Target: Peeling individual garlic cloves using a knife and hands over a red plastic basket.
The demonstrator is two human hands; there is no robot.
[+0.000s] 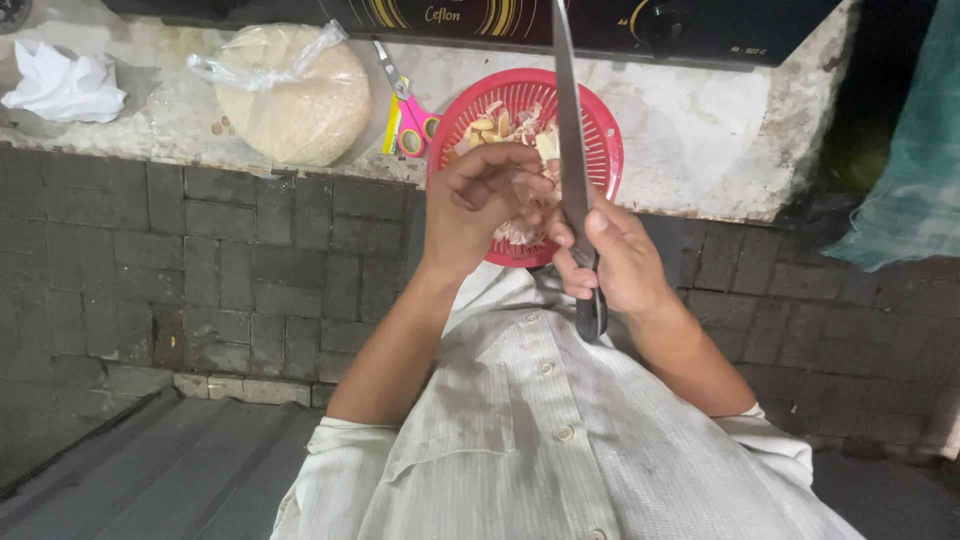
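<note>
My right hand (610, 255) grips the dark handle of a long kitchen knife (568, 120), its blade pointing up and away over the counter. My left hand (480, 200) is curled around a small pale garlic clove (530, 190), held close to the blade. Both hands hover over the near rim of a red plastic basket (605, 140) that holds several peeled garlic cloves and papery skins. The clove itself is mostly hidden by my fingers.
The basket rests on a worn stone counter (700, 150). To its left lie pink and yellow scissors (408, 105), a clear bag of round flat wafers (295, 95) and a crumpled white tissue (62, 85). A black stove (700, 25) runs along the back. A brick wall drops below the counter.
</note>
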